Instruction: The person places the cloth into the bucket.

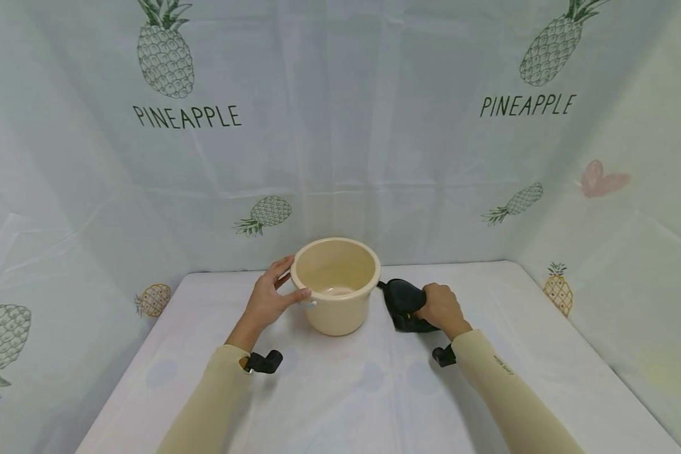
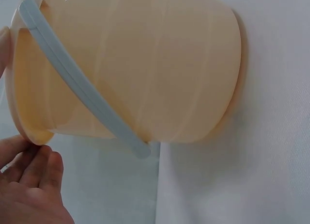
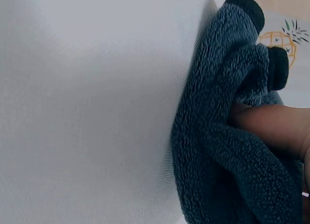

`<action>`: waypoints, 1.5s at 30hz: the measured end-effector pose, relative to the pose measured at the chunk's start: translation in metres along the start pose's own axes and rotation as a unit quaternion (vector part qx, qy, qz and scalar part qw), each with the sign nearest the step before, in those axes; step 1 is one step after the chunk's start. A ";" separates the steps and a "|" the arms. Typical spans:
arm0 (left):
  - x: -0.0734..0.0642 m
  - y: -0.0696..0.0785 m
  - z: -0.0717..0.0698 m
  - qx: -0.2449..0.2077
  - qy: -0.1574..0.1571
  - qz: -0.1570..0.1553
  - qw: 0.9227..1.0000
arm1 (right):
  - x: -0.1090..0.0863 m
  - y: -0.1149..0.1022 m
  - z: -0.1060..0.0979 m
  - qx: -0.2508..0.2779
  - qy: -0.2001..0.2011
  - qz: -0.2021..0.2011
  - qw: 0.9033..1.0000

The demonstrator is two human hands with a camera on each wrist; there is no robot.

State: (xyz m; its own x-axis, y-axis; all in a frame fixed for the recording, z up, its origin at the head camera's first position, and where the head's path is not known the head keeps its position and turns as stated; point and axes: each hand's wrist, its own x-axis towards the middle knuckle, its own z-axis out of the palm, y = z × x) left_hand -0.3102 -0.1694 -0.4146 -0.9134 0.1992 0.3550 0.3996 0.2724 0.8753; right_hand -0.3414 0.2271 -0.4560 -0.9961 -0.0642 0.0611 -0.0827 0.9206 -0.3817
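Note:
A cream plastic bucket point(image 1: 340, 315) stands upright on the white-covered table. Its pale blue handle point(image 2: 82, 83) hangs down the side in the left wrist view. My left hand point(image 1: 268, 302) holds the bucket's rim from the left, thumb at the front and fingers farther back. To the right of the bucket, my right hand point(image 1: 441, 308) grips a dark, fluffy cloth point(image 1: 404, 299) with black edging. In the right wrist view, the thumb presses into a fold of this cloth point(image 3: 208, 136); the other fingers are mostly hidden.
The table point(image 1: 340, 403) has a white cover. Behind and beside it hangs a pale curtain point(image 1: 340, 126) printed with pineapples. A black wrist camera point(image 1: 265, 362) sits on the left wrist and another point(image 1: 444, 355) on the right.

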 end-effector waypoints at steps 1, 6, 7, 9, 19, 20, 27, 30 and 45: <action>0.000 0.000 0.000 0.001 0.000 0.001 1.000 | 0.000 0.000 0.000 0.000 0.002 0.001 1.000; 0.001 -0.001 0.001 0.008 0.001 -0.003 1.000 | -0.001 0.001 -0.003 0.003 0.011 0.005 1.000; 0.001 0.000 0.001 0.010 0.002 -0.006 1.000 | -0.001 0.001 -0.004 0.006 0.014 0.003 1.000; 0.000 0.000 0.001 0.011 0.003 -0.011 1.000 | -0.001 0.001 -0.005 0.014 0.022 0.000 1.000; -0.002 0.006 0.000 0.013 0.005 -0.026 1.000 | -0.001 -0.003 -0.025 0.042 0.054 -0.013 0.998; -0.002 0.006 0.000 0.012 0.004 -0.027 1.000 | -0.001 -0.003 -0.028 0.041 0.055 -0.014 0.998; -0.002 0.004 0.000 0.010 0.005 -0.024 1.000 | -0.001 -0.012 -0.050 0.042 0.066 -0.010 0.997; -0.002 0.004 0.000 0.010 0.006 -0.020 1.000 | 0.000 -0.015 -0.061 0.047 0.066 -0.002 0.997; 0.000 0.001 -0.001 0.015 0.008 -0.003 1.000 | -0.005 -0.042 -0.117 0.056 0.096 -0.012 0.994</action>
State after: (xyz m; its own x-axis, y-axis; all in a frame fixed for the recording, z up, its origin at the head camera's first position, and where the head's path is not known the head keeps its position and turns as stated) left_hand -0.3103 -0.1702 -0.4137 -0.9168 0.1828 0.3552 0.3961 0.3008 0.8676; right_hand -0.3289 0.2337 -0.3328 -0.9703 -0.0019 0.2417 -0.1208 0.8700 -0.4780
